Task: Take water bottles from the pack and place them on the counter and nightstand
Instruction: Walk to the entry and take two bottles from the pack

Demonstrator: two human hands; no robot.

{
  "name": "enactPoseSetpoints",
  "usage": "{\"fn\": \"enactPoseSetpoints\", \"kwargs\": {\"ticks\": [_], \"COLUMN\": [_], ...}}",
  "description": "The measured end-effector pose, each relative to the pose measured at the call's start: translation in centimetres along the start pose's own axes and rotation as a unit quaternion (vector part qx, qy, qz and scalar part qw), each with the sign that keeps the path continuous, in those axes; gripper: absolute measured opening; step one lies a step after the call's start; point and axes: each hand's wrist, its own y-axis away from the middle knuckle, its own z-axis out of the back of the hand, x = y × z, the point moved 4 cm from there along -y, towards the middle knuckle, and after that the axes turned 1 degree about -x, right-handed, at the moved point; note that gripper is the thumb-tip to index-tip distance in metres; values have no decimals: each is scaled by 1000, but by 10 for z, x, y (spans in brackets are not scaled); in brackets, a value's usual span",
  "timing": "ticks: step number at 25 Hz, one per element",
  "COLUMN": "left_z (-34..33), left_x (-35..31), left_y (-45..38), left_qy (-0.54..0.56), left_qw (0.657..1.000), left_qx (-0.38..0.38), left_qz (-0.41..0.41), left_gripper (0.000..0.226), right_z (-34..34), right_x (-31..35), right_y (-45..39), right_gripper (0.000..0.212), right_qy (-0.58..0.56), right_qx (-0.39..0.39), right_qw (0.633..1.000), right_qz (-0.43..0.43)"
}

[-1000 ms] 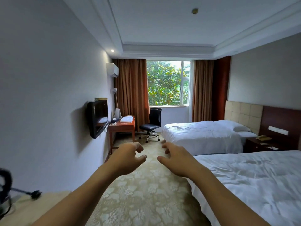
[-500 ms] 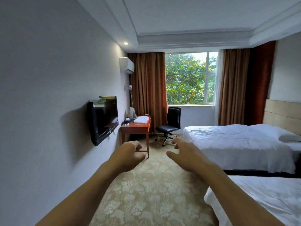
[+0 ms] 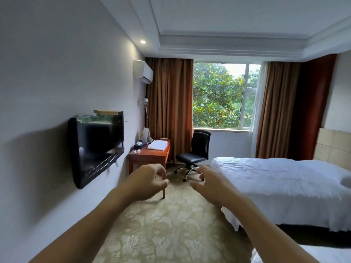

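No water bottle and no pack shows in this view. My left hand (image 3: 146, 182) is stretched out in front of me at mid-frame, empty, its fingers loosely curled with the thumb apart. My right hand (image 3: 210, 184) reaches forward beside it, empty too, fingers spread. Both hang in the air over the patterned carpet (image 3: 167, 230). Beyond them stands a red-brown wooden desk (image 3: 152, 158) by the left wall, with a folded white towel (image 3: 158, 145) and a tissue box (image 3: 140, 145) on it. The nightstand is out of view.
A black TV (image 3: 98, 145) juts from the left wall. A black office chair (image 3: 196, 154) stands by the desk under the window (image 3: 220, 95). A white bed (image 3: 281, 188) fills the right side, and the corner of a second bed (image 3: 326, 257) shows at bottom right.
I have walked forward down the room and the view has turned left: the desk, chair and TV are closer and the nightstand has left the frame. Both hands stay held out and empty.
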Motion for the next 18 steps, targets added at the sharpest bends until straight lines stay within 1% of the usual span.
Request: {"fn": "enactPoseSetpoints", "kwargs": {"ticks": [4, 6, 9, 13, 16, 18], "left_z": [-4, -15, -38, -74, -105, -120], "left_x": [40, 54, 76, 114, 150, 171], "left_y": [-137, -197, -269, -350, -423, -474], "left_qy": [-12, -16, -14, -13, 0, -15], "left_qw": [1000, 999, 999, 999, 1000, 999], "left_qx": [-4, 8, 24, 29, 27, 27], "left_qz": [-27, -35, -43, -27, 1, 11], "left_gripper": [42, 43, 42, 43, 41, 40], "right_z": [3, 6, -2, -27, -48, -56], "right_x": [-18, -32, -57, -91, -126, -153], "right_y": [-128, -183, -256, -348, -427, -481], "right_gripper": [50, 49, 52, 55, 51, 51], "right_qy": [-15, -33, -52, -46, -43, -49], "right_qx": [-20, -33, -36, -40, -31, -25], "right_qw": [1000, 999, 998, 998, 999, 998], "right_qz": [-8, -19, -30, -22, -7, -7]}}
